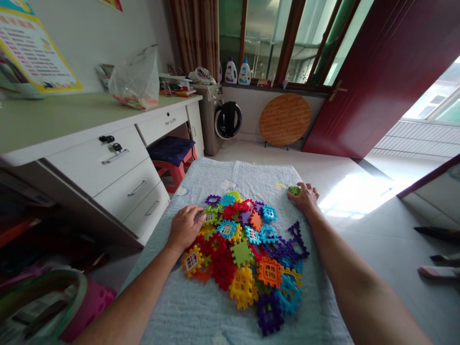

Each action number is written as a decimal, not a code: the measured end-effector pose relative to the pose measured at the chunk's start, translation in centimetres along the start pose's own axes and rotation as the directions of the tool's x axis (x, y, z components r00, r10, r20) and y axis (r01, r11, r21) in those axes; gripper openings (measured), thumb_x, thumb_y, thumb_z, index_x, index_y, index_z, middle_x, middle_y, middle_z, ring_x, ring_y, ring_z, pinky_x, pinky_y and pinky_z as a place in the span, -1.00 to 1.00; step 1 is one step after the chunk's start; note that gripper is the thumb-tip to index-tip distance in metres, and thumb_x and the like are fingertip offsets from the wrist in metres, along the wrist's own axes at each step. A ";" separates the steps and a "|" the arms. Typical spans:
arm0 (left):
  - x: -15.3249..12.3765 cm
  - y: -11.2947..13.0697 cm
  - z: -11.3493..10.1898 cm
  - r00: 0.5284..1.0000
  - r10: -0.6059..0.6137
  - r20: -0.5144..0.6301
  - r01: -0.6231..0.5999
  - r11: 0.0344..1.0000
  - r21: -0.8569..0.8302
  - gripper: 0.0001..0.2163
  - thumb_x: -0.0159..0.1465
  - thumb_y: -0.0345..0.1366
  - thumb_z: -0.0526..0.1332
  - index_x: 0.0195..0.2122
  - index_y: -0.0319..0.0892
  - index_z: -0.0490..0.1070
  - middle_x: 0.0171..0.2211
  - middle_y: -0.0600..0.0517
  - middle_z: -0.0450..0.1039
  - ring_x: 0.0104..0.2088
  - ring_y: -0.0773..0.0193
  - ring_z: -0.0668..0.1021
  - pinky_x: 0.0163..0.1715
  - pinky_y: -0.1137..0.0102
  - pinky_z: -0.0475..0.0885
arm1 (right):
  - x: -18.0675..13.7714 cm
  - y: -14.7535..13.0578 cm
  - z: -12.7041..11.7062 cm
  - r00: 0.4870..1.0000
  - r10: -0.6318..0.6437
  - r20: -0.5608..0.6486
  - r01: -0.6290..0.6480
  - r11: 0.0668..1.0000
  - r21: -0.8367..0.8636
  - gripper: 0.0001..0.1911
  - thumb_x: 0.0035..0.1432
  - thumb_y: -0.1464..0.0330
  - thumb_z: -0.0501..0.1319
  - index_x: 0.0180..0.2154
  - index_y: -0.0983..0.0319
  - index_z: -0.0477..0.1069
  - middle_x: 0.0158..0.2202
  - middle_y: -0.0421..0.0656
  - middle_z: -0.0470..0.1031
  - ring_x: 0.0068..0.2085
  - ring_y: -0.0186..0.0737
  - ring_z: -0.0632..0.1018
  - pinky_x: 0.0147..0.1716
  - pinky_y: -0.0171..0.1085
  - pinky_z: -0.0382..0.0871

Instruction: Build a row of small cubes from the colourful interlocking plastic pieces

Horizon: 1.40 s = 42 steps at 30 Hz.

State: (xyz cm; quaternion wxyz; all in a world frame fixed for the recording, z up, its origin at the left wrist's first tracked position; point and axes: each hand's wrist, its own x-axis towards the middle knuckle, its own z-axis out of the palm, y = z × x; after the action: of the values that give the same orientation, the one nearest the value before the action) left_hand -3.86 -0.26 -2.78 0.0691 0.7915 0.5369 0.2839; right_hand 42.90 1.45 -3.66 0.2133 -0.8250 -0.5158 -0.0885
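Observation:
A heap of colourful plastic interlocking building blocks lies on a cloth-covered table (158,311). My right hand (306,196) is at the far right edge of the cloth, its fingers closed on a green building block (294,190) apart from the heap. At the heap's left side rests my left hand (185,226), thumb and fingers apart, holding nothing that I can see. Its fingertips are beside a green window block (209,218); whether they touch it I cannot tell. Nearby in the heap are a blue window block (227,229), a flat green block (242,253) and a yellow block (243,287).
To the left stands a white desk (104,160) with drawers, bearing a clear plastic bag (136,81). A red stool (176,170) is tucked beside it. Behind are a washing machine (208,120) and a round wooden board (285,120). A pink basket (88,311) sits lower left.

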 end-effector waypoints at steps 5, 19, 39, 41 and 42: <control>0.1 0.1 -0.1 1.000 -0.017 0.015 0.017 1.000 -0.004 -0.70 0.28 -0.10 0.06 -0.18 -0.16 0.48 -0.11 -0.07 0.49 -0.06 0.09 0.49 0.04 0.20 0.33 | 0.0 -0.4 -1.1 0.990 0.041 -0.136 -0.020 0.989 0.148 -0.48 0.00 0.10 0.19 -0.01 0.17 0.37 0.02 0.02 0.35 0.01 0.13 0.31 -0.03 0.06 0.18; 4.2 -0.1 -1.1 0.882 -0.371 0.290 0.388 0.922 -0.001 -0.69 0.14 0.00 0.16 -0.29 -0.06 0.57 -0.16 -0.02 0.53 -0.13 0.08 0.53 -0.13 0.31 0.40 | -9.0 -8.3 -6.2 0.772 -0.596 0.221 0.470 0.769 0.434 -0.62 -0.03 0.36 0.30 -0.09 0.20 0.45 -0.13 -0.05 0.50 -0.09 -0.05 0.48 -0.04 -0.09 0.32; 4.6 -0.6 0.8 0.970 -0.245 -0.009 0.245 0.968 0.061 -0.77 0.19 -0.21 0.06 -0.39 -0.12 0.49 -0.41 0.00 0.54 -0.34 0.18 0.52 -0.34 0.39 0.32 | -8.6 -6.1 -5.4 0.922 -0.386 0.034 0.365 0.894 0.260 -0.68 0.18 0.19 0.17 -0.07 0.15 0.45 0.00 -0.04 0.44 0.04 0.06 0.37 0.01 0.00 0.21; 4.5 -0.5 0.7 0.971 -0.240 -0.011 0.240 0.969 0.057 -0.77 0.19 -0.22 0.06 -0.40 -0.12 0.49 -0.40 -0.01 0.54 -0.34 0.18 0.52 -0.32 0.39 0.32 | -9.0 -6.9 -5.8 0.877 -0.471 0.096 0.427 0.855 0.295 -0.68 0.19 0.17 0.17 -0.07 0.14 0.45 -0.04 -0.06 0.49 0.02 0.03 0.38 0.01 -0.01 0.19; 4.5 -0.5 0.7 0.972 -0.237 -0.011 0.237 0.970 0.056 -0.78 0.19 -0.22 0.06 -0.40 -0.12 0.49 -0.40 -0.01 0.54 -0.34 0.18 0.52 -0.31 0.38 0.33 | -9.2 -7.3 -5.9 0.853 -0.506 0.128 0.450 0.837 0.310 -0.65 0.18 0.16 0.18 -0.04 0.14 0.44 -0.04 -0.06 0.50 0.02 0.03 0.38 0.01 -0.01 0.18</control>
State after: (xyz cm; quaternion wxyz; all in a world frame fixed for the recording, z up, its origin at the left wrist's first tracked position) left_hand -2.73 4.06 -1.91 0.0788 0.7227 0.6355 0.2601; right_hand 32.70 -5.92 0.11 0.2397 -0.6369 -0.7325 0.0168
